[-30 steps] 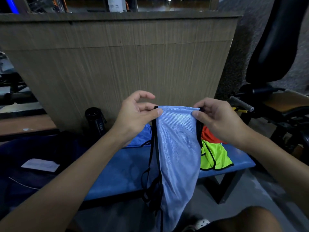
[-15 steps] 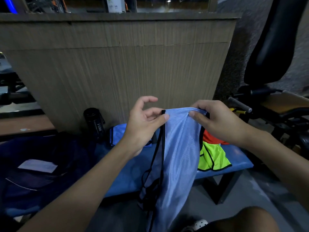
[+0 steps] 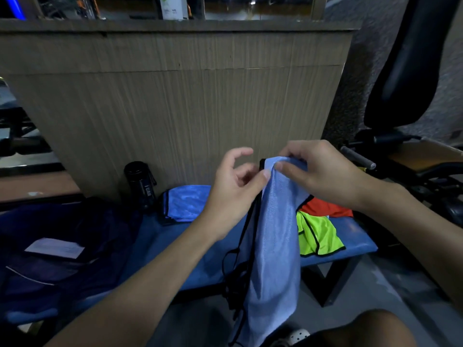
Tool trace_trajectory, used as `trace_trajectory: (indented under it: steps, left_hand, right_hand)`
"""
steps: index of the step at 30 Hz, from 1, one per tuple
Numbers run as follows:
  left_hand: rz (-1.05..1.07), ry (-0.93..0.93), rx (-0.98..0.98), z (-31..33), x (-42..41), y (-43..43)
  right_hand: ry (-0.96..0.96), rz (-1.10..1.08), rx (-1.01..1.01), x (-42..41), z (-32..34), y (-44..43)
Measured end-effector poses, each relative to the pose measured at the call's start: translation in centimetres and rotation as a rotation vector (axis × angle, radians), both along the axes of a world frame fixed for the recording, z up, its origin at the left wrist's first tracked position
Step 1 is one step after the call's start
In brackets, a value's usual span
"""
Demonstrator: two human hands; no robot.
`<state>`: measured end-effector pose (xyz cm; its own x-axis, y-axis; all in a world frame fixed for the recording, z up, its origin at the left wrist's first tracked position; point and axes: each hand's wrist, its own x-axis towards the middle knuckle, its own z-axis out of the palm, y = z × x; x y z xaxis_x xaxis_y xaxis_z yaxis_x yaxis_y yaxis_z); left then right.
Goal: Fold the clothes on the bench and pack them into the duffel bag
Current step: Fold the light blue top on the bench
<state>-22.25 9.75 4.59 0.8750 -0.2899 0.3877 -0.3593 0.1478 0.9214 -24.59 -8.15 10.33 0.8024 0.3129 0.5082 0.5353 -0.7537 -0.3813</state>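
Both hands have drawn together: left hand [image 3: 235, 189] and right hand [image 3: 319, 176] pinch the bunched top edge of the light blue vest [image 3: 274, 236], hanging before the table [image 3: 198, 249].

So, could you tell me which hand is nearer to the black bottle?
Left. The left hand pinches the light blue vest to the right of the black bottle; the right hand grips it farther right.

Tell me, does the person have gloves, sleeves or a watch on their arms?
No. The left hand and right hand are bare: no gloves, rings or watch. The left forearm and right forearm are bare too, with no sleeve showing up to the picture's edge.
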Motion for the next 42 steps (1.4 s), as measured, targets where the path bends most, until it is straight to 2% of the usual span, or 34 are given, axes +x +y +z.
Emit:
trace_trajectory:
  steps: [4,9,13,17,22,28,34,42]
  left_hand:
    - [0.036,0.027,0.056,-2.0,-0.5,-0.6]
    - [0.024,-0.025,0.099,-1.1,-0.4,-0.5]
    - [-0.013,-0.03,0.126,-1.0,-0.4,-0.4]
    - [-0.065,0.063,0.144,-2.1,-0.5,0.0]
    - [-0.048,0.123,0.158,-3.6,-0.2,1.5]
    - [-0.085,0.118,0.33,-4.8,1.0,4.2]
    - [-0.024,-0.02,0.534,-5.7,3.2,8.3]
    - [0.239,-0.227,0.781,-2.6,6.1,10.8]
  right_hand:
    - [0.001,-0.006,-0.004,0.0,0.1,-0.2]
    - [0.056,-0.015,0.033,-0.2,0.4,-0.6]
    - [0.041,-0.025,-0.04,0.3,0.3,0.0]
    - [0.027,-0.036,0.024,0.5,-0.1,-0.2]
    - [-0.079,-0.126,0.107,1.0,-1.1,-1.4]
    - [-0.125,-0.225,0.19,1.1,-1.5,-3.0]
    - [-0.2,-0.328,0.23,1.7,-1.9,-4.6]
    - [-0.143,-0.379,0.366,4.0,-5.5,-4.3]
